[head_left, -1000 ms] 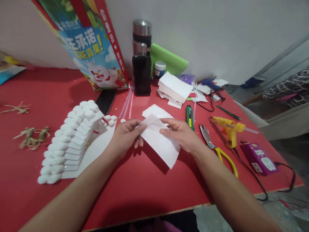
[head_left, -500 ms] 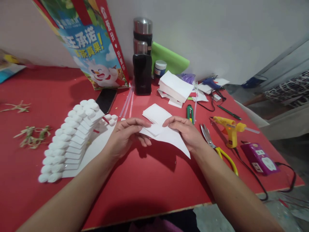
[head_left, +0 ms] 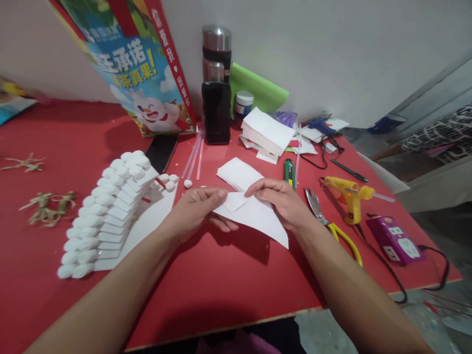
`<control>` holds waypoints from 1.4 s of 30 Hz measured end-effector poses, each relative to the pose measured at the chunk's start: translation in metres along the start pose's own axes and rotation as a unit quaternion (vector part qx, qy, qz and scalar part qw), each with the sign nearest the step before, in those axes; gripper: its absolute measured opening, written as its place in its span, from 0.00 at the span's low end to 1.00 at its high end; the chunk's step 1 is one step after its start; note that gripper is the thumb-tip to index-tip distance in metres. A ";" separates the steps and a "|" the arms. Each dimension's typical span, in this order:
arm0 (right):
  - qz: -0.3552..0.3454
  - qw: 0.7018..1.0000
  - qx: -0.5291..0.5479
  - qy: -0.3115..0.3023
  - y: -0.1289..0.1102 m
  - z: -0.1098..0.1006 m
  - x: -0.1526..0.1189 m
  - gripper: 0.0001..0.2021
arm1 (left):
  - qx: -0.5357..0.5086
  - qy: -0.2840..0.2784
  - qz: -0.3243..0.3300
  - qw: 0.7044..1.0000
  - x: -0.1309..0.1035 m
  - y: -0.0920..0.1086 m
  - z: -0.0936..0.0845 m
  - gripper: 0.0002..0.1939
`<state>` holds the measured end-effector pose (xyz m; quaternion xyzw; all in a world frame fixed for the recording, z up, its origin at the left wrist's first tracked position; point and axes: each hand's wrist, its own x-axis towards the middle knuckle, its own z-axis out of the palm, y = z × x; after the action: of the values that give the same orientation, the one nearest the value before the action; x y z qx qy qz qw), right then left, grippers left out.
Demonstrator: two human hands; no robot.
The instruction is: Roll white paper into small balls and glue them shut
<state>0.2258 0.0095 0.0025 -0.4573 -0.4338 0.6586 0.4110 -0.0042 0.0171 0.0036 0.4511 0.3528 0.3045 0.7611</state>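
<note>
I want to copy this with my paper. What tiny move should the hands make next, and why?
Maybe the right hand should press the flap flat: it looks folded over the paper, which bows in the air, while the left hand pinches the other end.

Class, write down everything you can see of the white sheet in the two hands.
The white sheet is plain, thin and looks like paper. It is held raised over the red table, in front of a stack of white pieces. The left hand grips its left end; the right hand holds it at the upper right. Its lower edge curves to a pointed free corner at right. A flap or separate piece, unclear which, overlaps its upper left.
</note>
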 end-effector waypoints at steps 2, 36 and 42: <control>-0.009 1.000 -0.015 -0.007 0.002 -0.004 0.000 0.07 | 0.006 -0.006 -0.002 1.000 0.000 0.002 0.000 0.25; -0.121 0.987 -0.101 0.035 -0.006 -0.022 -0.003 0.05 | -0.072 0.042 0.069 0.994 -0.004 0.005 -0.004 0.07; -0.162 0.979 -0.118 0.033 -0.014 -0.036 -0.004 0.07 | -0.062 0.048 0.066 0.995 -0.005 0.009 -0.006 0.09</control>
<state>0.2630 0.0162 0.0093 -0.4475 -0.5633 0.5119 0.4696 -0.0127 0.0197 0.0108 0.4107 0.3386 0.3963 0.7481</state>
